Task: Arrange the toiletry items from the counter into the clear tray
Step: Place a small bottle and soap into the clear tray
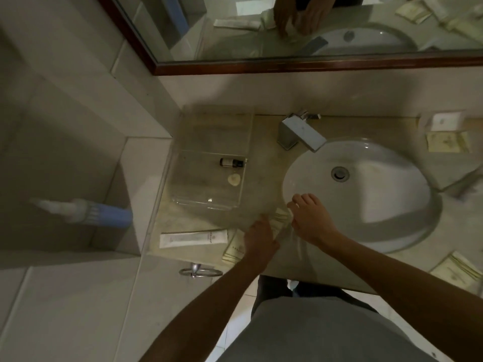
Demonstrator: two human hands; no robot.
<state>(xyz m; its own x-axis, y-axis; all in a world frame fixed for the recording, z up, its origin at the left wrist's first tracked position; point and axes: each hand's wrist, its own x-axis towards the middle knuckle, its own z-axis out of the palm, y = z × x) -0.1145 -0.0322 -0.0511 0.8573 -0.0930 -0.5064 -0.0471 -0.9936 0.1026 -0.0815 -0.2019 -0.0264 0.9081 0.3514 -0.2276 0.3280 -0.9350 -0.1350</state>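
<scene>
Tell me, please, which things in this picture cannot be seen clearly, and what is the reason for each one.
Head view only:
- Packets between the hands: mostly covered by the left hand and right hand, so the grip is unclear.
- Print on the white tube: too small to read.
- Packets at the right edge: cut off by the frame.
- Far half of the clear tray: blurred, contents unclear.

The scene was dim and greenish, lit softly from above. The white oval basin (366, 184) caught the brightest light, with a grey shadow across its lower right. Motion blur smeared the frame's right edge and the blue-and-white bottle (86, 212) at left; wide-angle distortion bent the dark wooden mirror frame (313, 67).
</scene>
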